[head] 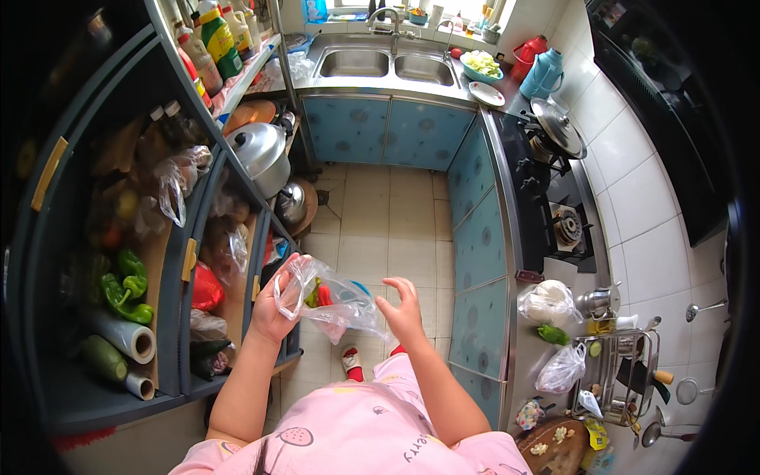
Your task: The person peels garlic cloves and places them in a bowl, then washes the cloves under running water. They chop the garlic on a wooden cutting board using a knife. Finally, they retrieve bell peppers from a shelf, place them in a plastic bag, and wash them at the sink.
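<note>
My left hand (278, 304) grips a clear plastic bag (350, 309) by its gathered edge, in front of my body. Red and green peppers (323, 295) show through the film; whether they lie inside the bag or behind it I cannot tell. Part of a blue rim (360, 288) shows behind the bag, mostly hidden. My right hand (405, 309) hovers at the bag's right side, thumb and fingers apart, with nothing held. Left of me, the pulled-out drawer (169, 332) holds green peppers (126, 288), a roll of plastic film (127, 337) and a green gourd-like vegetable (104, 358).
A lower drawer (234, 320) holds bagged produce. Beside it stands a rack with an aluminium pot (261, 157). The double sink (354, 63) is ahead. Along the right run a gas stove (543, 196), plastic bags (561, 368), a metal rack (617, 380) and a round chopping board (555, 457).
</note>
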A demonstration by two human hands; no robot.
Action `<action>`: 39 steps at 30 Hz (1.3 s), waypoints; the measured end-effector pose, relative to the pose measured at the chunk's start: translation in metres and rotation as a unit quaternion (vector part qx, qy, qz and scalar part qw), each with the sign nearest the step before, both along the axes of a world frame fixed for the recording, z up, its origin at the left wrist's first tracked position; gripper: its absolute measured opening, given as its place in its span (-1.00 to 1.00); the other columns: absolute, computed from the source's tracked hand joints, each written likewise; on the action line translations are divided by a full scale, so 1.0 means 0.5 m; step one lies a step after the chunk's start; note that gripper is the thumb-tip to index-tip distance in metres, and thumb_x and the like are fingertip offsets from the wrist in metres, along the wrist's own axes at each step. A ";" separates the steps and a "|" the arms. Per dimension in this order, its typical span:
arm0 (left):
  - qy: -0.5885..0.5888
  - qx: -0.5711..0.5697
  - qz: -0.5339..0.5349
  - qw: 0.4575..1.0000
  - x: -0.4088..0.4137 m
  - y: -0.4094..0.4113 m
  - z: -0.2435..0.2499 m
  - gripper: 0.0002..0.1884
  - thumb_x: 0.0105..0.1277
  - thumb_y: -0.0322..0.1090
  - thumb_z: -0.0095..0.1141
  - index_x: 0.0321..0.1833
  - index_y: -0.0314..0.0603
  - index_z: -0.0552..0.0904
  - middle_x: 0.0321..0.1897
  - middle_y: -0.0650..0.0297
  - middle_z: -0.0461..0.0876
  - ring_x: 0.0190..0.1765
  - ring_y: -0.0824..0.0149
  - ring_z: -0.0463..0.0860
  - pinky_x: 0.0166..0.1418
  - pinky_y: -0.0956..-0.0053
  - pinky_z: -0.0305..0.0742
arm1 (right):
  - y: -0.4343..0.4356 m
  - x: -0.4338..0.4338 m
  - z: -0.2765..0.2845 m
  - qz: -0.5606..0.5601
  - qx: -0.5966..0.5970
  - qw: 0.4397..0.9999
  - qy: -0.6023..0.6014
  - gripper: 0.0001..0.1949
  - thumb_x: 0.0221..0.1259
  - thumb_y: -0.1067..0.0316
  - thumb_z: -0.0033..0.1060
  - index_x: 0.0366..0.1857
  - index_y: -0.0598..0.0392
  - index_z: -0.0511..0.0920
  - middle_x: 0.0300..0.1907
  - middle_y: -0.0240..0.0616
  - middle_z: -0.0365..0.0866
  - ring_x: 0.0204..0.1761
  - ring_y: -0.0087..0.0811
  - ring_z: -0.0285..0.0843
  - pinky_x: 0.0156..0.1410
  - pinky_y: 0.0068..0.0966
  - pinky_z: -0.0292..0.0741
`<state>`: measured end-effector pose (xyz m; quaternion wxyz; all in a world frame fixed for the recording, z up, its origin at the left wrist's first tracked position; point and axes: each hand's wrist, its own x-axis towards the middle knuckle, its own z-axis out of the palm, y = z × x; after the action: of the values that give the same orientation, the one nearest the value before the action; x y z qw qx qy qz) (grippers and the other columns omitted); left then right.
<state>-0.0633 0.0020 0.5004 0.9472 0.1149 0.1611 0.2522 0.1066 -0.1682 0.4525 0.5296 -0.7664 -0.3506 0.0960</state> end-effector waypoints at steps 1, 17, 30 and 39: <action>0.024 0.000 0.007 1.000 -0.003 -0.005 0.001 -0.61 0.44 -0.33 -0.23 0.29 -0.24 0.32 0.20 0.10 0.44 0.19 0.17 0.49 0.28 0.25 0.39 | 0.010 -0.015 0.037 0.084 0.024 0.995 0.056 -0.76 0.10 0.53 0.07 -0.12 0.16 0.54 -0.25 -0.15 0.59 -0.07 -0.22 0.53 0.10 -0.43 0.43; -0.055 0.042 -0.047 0.996 0.016 0.010 0.086 -0.52 0.42 -0.29 -0.13 0.36 -0.24 0.22 0.31 0.12 0.32 0.13 0.27 0.51 0.02 0.52 0.52 | 0.191 -0.079 0.070 0.254 -0.276 0.921 0.100 -0.28 -0.12 0.29 0.39 0.22 0.11 0.25 0.13 0.05 0.39 0.17 -0.03 0.37 0.26 -0.30 0.36; -0.111 0.034 -0.105 0.988 0.071 0.009 0.192 -0.49 0.43 -0.30 -0.22 0.43 -0.12 0.14 0.27 0.14 0.35 -0.34 0.48 0.51 -0.34 0.67 0.53 | 0.234 -0.125 -0.065 0.254 0.160 0.799 0.521 -0.42 0.05 0.39 0.34 0.20 0.07 0.31 0.09 -0.37 0.44 0.11 -0.48 0.41 0.14 -0.50 0.43; 0.008 0.093 -0.066 0.993 0.085 -0.024 0.222 -0.42 0.31 -0.41 -0.25 0.44 -0.15 0.11 0.39 0.04 0.16 0.08 0.28 0.54 0.06 0.48 0.54 | 0.225 -0.178 -0.054 0.237 0.217 0.651 0.688 -0.39 0.19 0.32 0.24 0.32 -0.14 0.18 0.18 -0.43 0.36 0.20 -0.37 0.37 0.12 -0.30 0.48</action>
<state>-0.0206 -0.0100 0.6115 0.9457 0.2150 0.1362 0.2022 0.0176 -0.0554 0.4253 0.7296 -0.2346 -0.0660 0.6390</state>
